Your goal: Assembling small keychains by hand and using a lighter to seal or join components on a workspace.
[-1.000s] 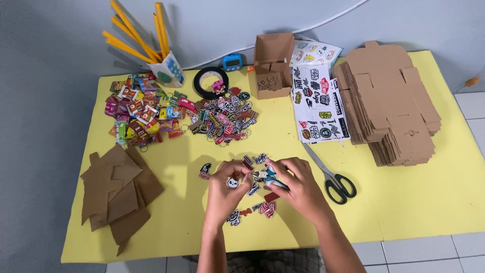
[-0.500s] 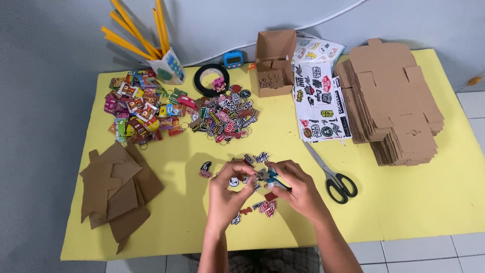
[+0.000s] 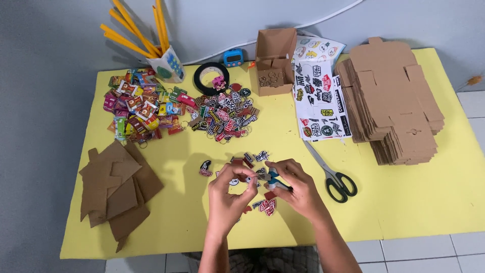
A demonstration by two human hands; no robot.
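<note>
Yellow table (image 3: 419,202) set against a grey wall, tiled floor at its right edge. Largest item: stack of flat brown box blanks (image 3: 391,101) at far right. Loose pile of cardboard pieces (image 3: 118,189) at near left. Sticker sheets (image 3: 321,98) lie just left of the blanks, with black-handled scissors (image 3: 336,177) below them. Open cardboard box (image 3: 274,60) stands at the back centre; a black tape roll (image 3: 212,78) and a cup of yellow sticks (image 3: 166,63) sit left of it. Heap of colourful packets (image 3: 139,106) at back left, heap of keychain charms (image 3: 227,116) beside it. Left hand (image 3: 228,199) and right hand (image 3: 298,189) meet near the front edge, fingertips together over a small scatter of charms (image 3: 255,174). Right hand grips blue-handled pliers (image 3: 275,179); left hand pinches a small charm at the tool's tip, detail too small to tell. One dark charm (image 3: 205,168) lies apart to the left of the hands.
</note>
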